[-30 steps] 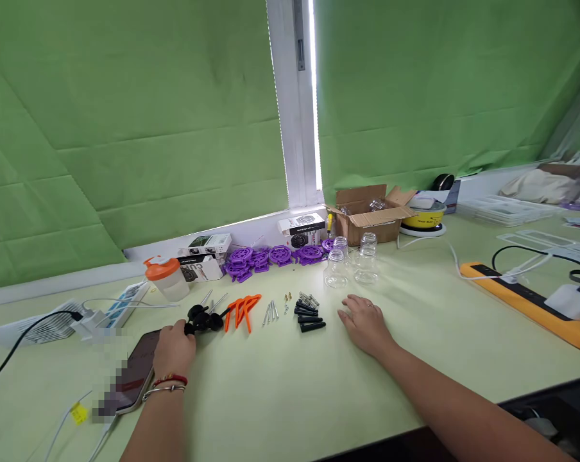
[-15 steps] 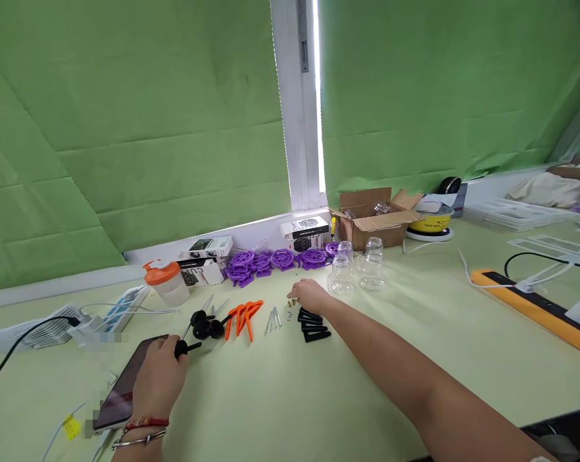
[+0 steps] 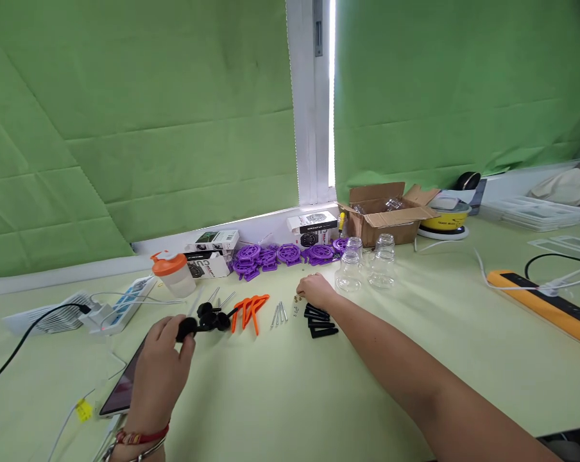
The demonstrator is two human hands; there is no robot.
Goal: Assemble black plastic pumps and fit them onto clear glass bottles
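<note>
My left hand (image 3: 167,353) pinches a black round knob (image 3: 187,328) above the edge of a phone (image 3: 124,388). Other black knobs (image 3: 215,317) lie just right of it, beside orange Y-shaped parts (image 3: 249,310) and several metal screws (image 3: 279,313). Farther right, my right hand (image 3: 315,289) has its fingers closed together and lowered over small brass pieces (image 3: 297,299); what it grips, if anything, is too small to make out. Black flat parts (image 3: 321,323) lie beneath my right wrist. Several clear plastic bottles (image 3: 381,266) stand right of that hand.
Purple parts (image 3: 289,254) lie along the back by printed boxes (image 3: 314,224). An orange-lidded cup (image 3: 174,273) and power strip (image 3: 131,301) stand left. An open cardboard box (image 3: 391,228), yellow bowl (image 3: 444,219) and orange bar (image 3: 535,301) are right.
My left hand has lifted a little and the knob in it has turned. The fingers of my right hand have curled inward near the brass pieces. The view has shifted slightly.
</note>
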